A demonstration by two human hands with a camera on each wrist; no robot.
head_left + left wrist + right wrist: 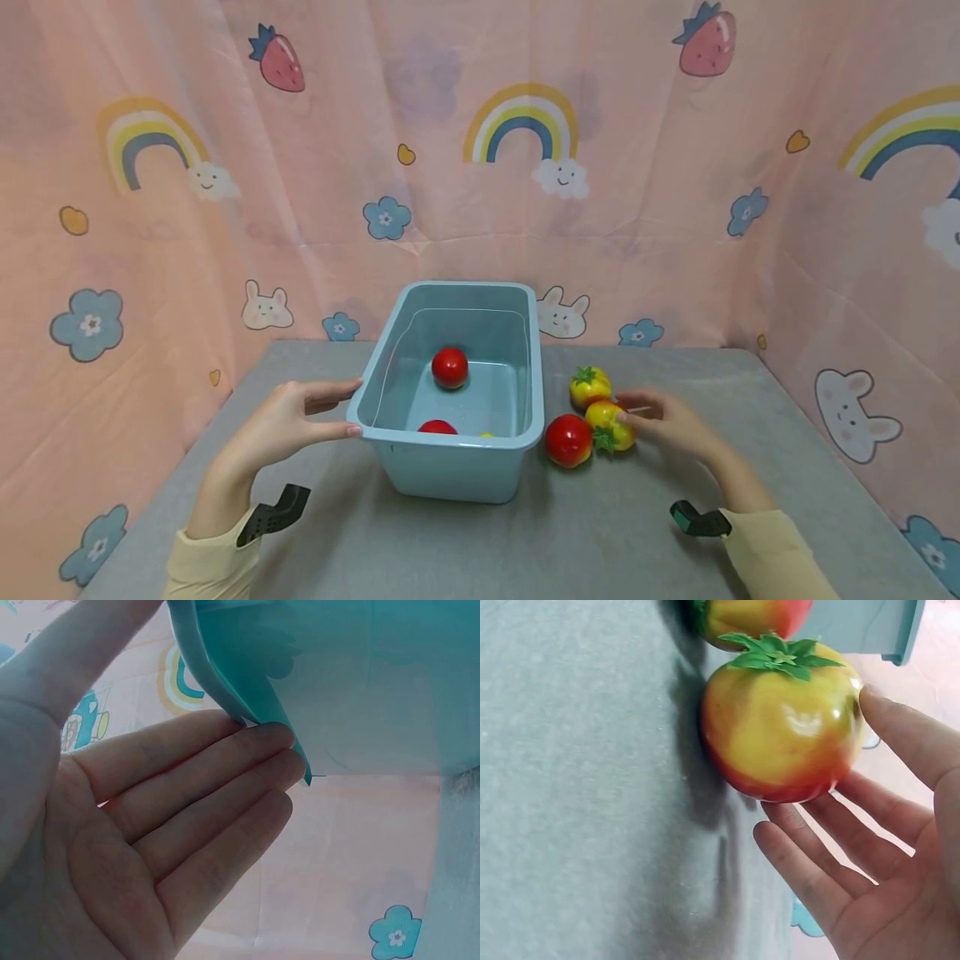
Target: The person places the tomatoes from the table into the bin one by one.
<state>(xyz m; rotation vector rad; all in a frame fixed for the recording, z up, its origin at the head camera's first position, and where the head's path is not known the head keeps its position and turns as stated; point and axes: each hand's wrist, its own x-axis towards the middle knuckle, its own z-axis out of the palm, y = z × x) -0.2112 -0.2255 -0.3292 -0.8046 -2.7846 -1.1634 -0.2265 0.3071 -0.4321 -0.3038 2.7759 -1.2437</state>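
Observation:
My left hand (288, 421) is at the left front corner of a light blue plastic bin (453, 468), fingertips and thumb touching its rim. In the left wrist view its fingers (202, 780) lie fairly straight against that rim. My right hand (671, 425) reaches in from the right at a yellow-and-red tomato (780, 727) with a green leafy top. Its thumb meets one side of the tomato, the other fingers spread beneath and behind it. Another yellow tomato (588, 387) and a red round fruit (567, 442) sit close by, right of the bin.
Inside the bin are a red round fruit (450, 367), a second red one (437, 427) and a sliver of something yellow, both partly hidden by the front wall. The grey table (600, 542) ends at a pink patterned curtain (480, 233) behind and at both sides.

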